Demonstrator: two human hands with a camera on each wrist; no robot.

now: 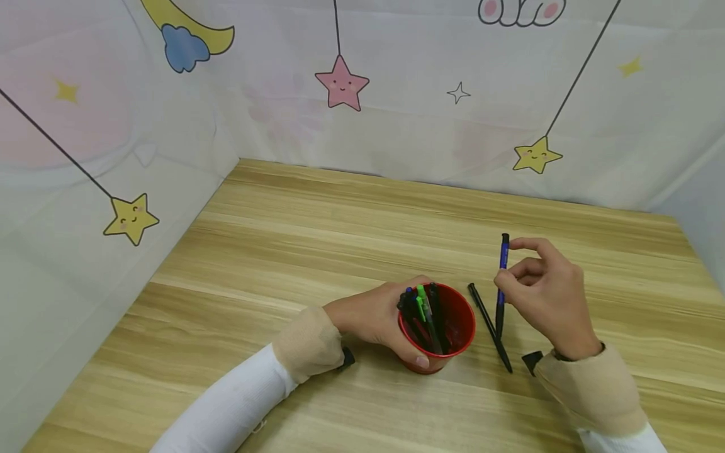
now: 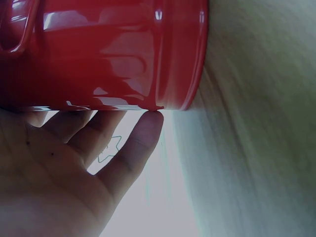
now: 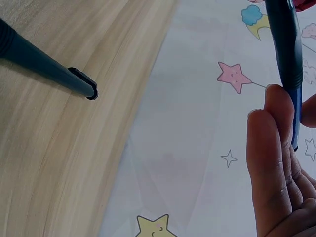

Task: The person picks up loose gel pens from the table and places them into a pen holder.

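Observation:
A red cup (image 1: 435, 361) stands upright on the table, with several pens, mostly black and one bright green (image 1: 421, 301), leaning on its left inner side. My left hand (image 1: 376, 318) holds the cup from the left, thumb on the near side; the left wrist view shows its fingers against the red wall (image 2: 98, 59). In my right hand (image 1: 546, 289), thumb and fingers pinch a blue-and-black pen (image 1: 502, 258) held upright, to the right of the cup. Below it a black pen (image 1: 481, 311) lies on the table; the right wrist view shows this black pen (image 3: 49, 66) too.
The wood-grain table (image 1: 283, 233) stretches behind and left of the hands. A white cloth backdrop (image 1: 408, 138) printed with stars and a moon rises along the back and left edges.

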